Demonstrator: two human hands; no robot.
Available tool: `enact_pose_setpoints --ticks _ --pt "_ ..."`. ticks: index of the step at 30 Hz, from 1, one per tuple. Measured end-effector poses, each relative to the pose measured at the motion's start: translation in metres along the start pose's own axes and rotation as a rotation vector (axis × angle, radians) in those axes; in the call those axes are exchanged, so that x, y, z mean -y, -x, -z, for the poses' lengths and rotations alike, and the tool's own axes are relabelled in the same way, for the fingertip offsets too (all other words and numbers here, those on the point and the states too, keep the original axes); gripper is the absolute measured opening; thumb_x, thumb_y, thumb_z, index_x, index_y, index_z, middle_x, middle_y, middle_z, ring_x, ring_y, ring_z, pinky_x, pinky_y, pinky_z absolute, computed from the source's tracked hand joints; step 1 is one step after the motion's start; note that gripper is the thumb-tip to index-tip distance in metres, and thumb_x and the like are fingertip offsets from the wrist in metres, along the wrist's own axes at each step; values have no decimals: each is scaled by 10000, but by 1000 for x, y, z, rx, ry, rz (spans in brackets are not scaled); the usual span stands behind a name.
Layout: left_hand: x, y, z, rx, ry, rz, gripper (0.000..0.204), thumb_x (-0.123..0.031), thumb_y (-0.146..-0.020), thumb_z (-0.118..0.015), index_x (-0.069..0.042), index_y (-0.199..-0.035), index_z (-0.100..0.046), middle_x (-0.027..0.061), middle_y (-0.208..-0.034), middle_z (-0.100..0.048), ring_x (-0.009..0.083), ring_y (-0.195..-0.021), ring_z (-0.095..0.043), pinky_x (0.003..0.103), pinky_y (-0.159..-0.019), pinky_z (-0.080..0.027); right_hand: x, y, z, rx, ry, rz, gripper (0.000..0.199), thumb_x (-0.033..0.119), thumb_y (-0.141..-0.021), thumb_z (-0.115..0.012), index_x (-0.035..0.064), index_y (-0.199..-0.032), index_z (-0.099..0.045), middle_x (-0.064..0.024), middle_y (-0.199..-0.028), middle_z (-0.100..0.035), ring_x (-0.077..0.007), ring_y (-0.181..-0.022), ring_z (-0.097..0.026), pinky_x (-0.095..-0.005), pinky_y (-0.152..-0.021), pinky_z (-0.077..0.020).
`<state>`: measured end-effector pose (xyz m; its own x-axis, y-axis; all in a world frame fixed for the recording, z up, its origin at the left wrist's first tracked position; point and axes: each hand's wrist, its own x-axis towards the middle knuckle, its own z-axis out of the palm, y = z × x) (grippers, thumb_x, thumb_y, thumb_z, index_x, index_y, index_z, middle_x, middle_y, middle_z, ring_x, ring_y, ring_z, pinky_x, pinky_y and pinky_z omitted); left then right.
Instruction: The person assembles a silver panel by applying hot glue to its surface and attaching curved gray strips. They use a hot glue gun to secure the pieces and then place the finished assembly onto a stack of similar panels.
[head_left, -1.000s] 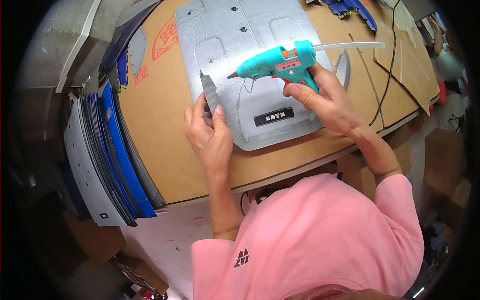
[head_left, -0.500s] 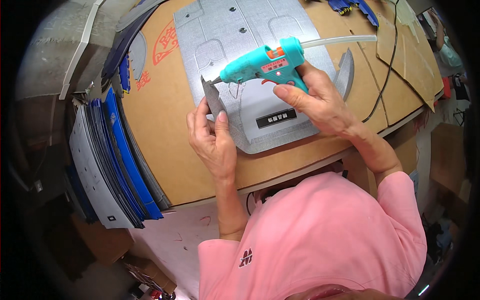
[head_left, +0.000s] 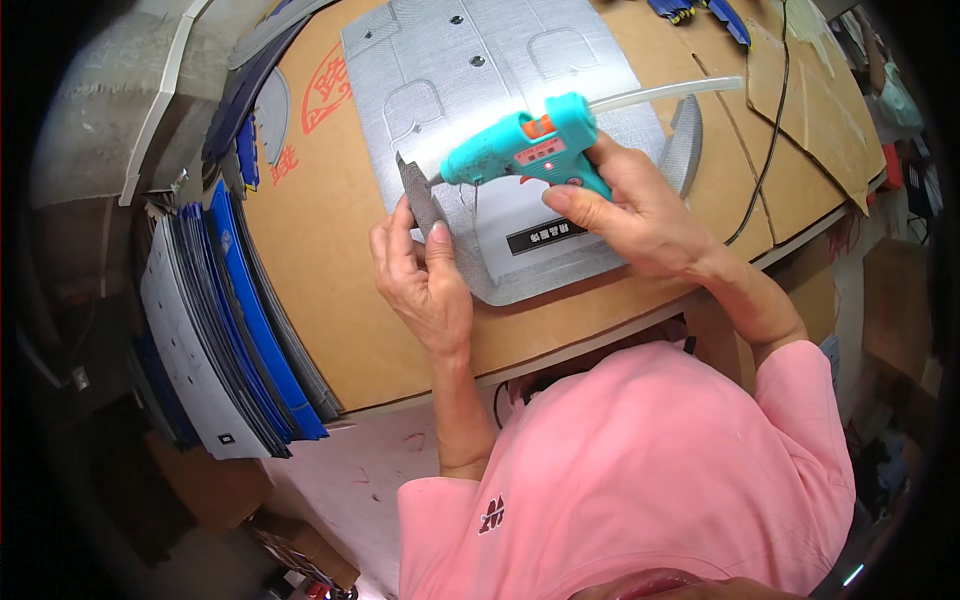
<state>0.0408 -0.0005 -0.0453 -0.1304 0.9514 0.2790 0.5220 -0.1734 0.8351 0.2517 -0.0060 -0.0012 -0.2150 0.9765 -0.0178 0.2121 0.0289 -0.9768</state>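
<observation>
My right hand [head_left: 635, 205] is wrapped round the handle of a teal hot glue gun [head_left: 510, 145]. A clear glue stick [head_left: 670, 92] juts out of its back end. The nozzle points left and meets the edge of a dark grey fabric flap [head_left: 418, 190], though I cannot tell whether it touches. Between thumb and fingers, my left hand [head_left: 425, 280] pinches that flap upright. The flap belongs to or lies against a grey panel [head_left: 500, 290] with a pale middle and a black label [head_left: 545, 236]. Beneath it spreads a larger silver-grey sheet [head_left: 430, 50] with small round fittings.
A brown cardboard sheet [head_left: 320, 300] covers the table. At the left edge stands a stack of grey and blue panels [head_left: 225, 330]. A black cord [head_left: 775, 150] runs down the right side. Blue and yellow pieces [head_left: 725, 18] lie at the far right.
The glue gun's nozzle has tilted down and slid lower along the flap, while its body shifted slightly left. My left hand still pinches the flap. The panel and sheet have shifted slightly left.
</observation>
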Motion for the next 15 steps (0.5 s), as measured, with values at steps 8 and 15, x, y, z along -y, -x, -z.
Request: enact_pose_setpoints --ticks 8,15 --pt "-13 -3 1 30 -137 84 358 -40 -822 -629 15 -1176 -607 70 -855 -514 143 -640 -474 285 -578 -411 -13 10 4 -118 -51 10 423 240 -902 -597 -13 -1226 -498 -135 -941 -632 -206 -827 -578 -340 -787 -461" --pt "-7 -13 -11 102 -519 -21 337 -141 -838 -647 23 -1132 -635 149 -863 -565 276 -691 -560 382 -651 -454 -33 13 13 -274 -60 42 419 259 -917 -590 -27 -1214 -511 -135 -1042 -611 -202 -944 -557 -325 -868 -438"
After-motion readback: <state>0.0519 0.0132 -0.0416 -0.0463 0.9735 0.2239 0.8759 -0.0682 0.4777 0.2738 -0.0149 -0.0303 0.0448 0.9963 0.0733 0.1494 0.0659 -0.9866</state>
